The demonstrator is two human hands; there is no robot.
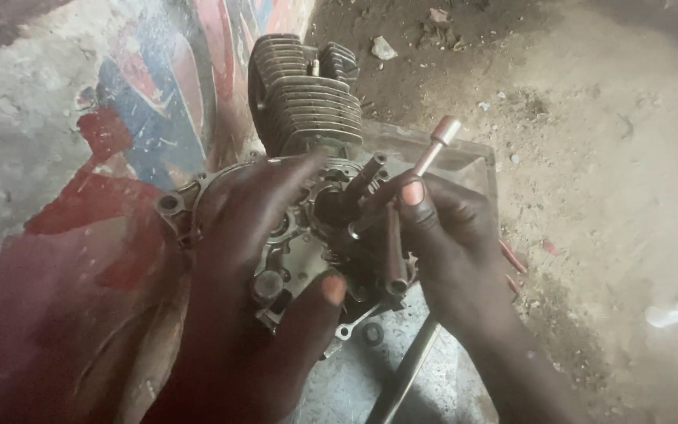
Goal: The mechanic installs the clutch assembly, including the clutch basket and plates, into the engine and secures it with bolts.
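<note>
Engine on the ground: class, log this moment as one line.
left hand: resting on engine case | right hand: holding metal rod tool | ground: dirt

We note both our hands bare, no gloves, rings or watch: the left hand [249,259] broad across the back with a short, unpolished thumbnail, the right hand [453,247] likewise bare, its forearm uncovered with no sleeve reaching the wrist in view.

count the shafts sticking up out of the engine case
2: one dark shaft by the right hand holding a metal tool, another lower, under its fingers. The left hand may hide more.
</note>
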